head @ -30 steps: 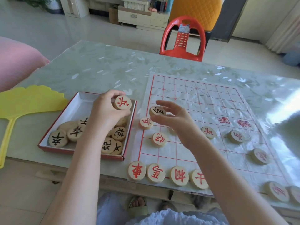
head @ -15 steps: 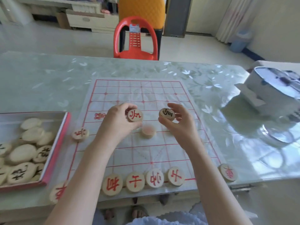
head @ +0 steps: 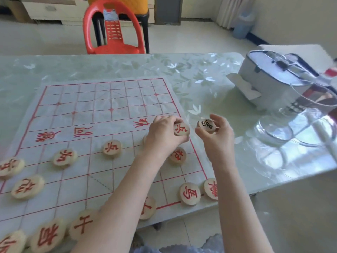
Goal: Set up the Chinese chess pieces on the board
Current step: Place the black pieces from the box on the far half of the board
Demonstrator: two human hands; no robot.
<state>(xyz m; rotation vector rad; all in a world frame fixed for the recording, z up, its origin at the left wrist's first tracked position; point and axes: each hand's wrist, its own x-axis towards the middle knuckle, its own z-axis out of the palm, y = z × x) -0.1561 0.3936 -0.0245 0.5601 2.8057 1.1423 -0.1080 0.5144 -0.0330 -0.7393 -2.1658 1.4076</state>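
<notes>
Clamping round red-inked wooden piece (head: 180, 129) in left hand (head: 164, 136), black-inked piece (head: 207, 125) in right hand (head: 218, 141)

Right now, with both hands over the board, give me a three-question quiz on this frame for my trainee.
1. True or false: the piece in the left hand is lettered in black.
2. The other held piece, pinched in the right hand, is lettered in: A red, B black, C green.
3. On which half of the board do set-down pieces lie, the half near the person or the half toward the red chair?

Key
1. False: its lettering is red.
2. B.
3. The near half.
</notes>
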